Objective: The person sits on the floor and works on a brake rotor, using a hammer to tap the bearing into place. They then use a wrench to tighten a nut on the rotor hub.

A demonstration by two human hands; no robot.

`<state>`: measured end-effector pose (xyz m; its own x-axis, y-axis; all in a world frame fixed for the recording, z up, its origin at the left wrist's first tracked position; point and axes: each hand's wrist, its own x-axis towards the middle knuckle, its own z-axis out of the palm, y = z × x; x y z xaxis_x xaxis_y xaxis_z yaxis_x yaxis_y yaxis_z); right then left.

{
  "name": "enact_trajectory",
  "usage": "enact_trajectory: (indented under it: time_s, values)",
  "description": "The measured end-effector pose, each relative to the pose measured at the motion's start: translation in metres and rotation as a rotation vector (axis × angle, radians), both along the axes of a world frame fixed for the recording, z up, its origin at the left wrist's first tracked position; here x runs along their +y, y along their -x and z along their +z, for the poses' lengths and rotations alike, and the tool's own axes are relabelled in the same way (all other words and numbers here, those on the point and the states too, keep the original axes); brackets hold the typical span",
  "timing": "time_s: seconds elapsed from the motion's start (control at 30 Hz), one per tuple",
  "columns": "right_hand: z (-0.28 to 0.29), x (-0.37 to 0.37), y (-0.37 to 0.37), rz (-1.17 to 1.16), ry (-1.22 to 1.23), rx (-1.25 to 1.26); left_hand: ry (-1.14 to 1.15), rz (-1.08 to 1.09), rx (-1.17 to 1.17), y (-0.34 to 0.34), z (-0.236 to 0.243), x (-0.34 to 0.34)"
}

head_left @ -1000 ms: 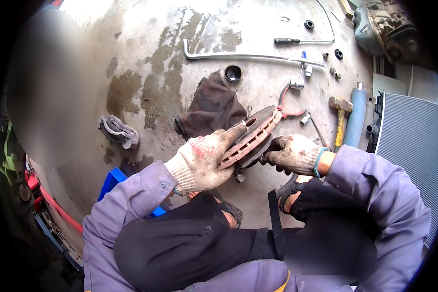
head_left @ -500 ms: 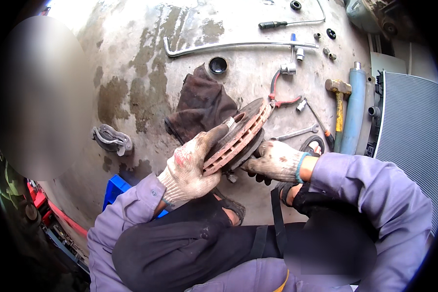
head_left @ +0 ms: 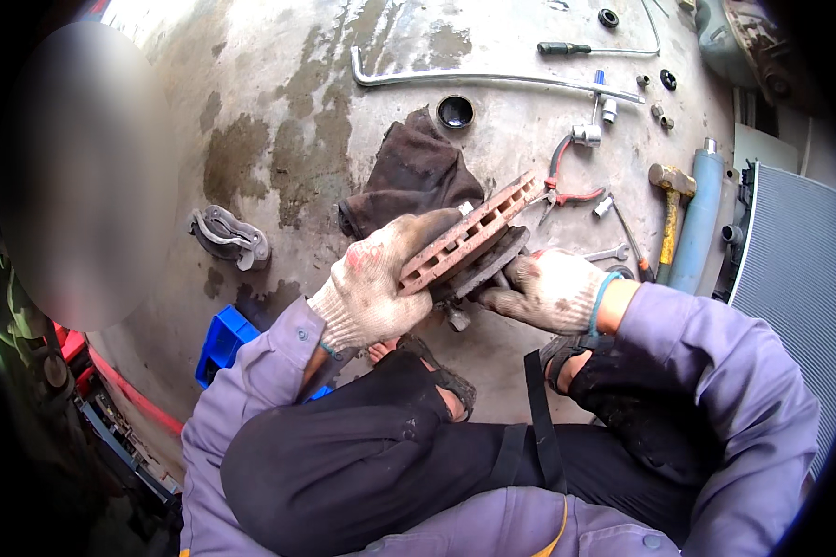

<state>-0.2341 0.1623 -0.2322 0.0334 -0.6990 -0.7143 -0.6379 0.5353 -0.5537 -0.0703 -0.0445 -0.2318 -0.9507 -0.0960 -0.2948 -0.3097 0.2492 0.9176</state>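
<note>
A rusty vented brake disc (head_left: 472, 234) is held tilted above the floor, its slotted rim toward me. My left hand (head_left: 370, 278), in a soiled white knit glove, grips its left edge, with the thumb over the far face. Under the disc is a dark round hub part (head_left: 488, 264) with a stub (head_left: 457, 317) pointing down. My gloved right hand (head_left: 555, 291) is closed at the right side of this hub, fingers curled against it; the fingertips are partly hidden. Behind the disc a dark brown cloth (head_left: 416, 172) lies crumpled on the floor.
A brake caliper part (head_left: 230, 238) and a blue bin (head_left: 225, 340) lie left. Ahead are a long bar (head_left: 492, 78) and a black cup (head_left: 455, 112). To the right are red-handled pliers (head_left: 557, 176), a hammer (head_left: 669, 209), a blue cylinder (head_left: 698, 223) and a radiator (head_left: 799, 241).
The disc has tilted so its rim faces me more and the hub shows more below it. My right hand has shifted with the hub. The whole scene has slid right in view.
</note>
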Motion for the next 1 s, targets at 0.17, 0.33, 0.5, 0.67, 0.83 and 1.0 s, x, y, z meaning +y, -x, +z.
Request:
enact_trajectory:
  time_s: [0.17, 0.33, 0.5, 0.67, 0.83, 1.0]
  values:
    - [0.017, 0.020, 0.046, -0.078, -0.158, 0.018, 0.026, 0.070, -0.130, 0.009, 0.004, -0.010]
    - [0.028, 0.084, 0.089, -0.103, -0.053, 0.204, 0.000, 0.125, -0.281, 0.028, 0.010, -0.022]
    - [0.060, 0.108, 0.095, -0.330, -0.361, 0.179, 0.035, 0.058, -0.391, 0.062, 0.026, -0.020]
    - [0.054, 0.089, 0.097, -0.388, -0.029, 0.059, 0.298, 0.036, -0.477, 0.080, 0.023, -0.011]
    - [0.040, 0.048, 0.063, -0.408, -0.099, -0.194, 0.170, -0.128, -0.386, 0.076, 0.036, 0.035]
    - [0.028, 0.050, 0.035, -0.447, -0.346, -0.492, 0.272, -0.335, -0.126, 0.046, 0.031, 0.064]
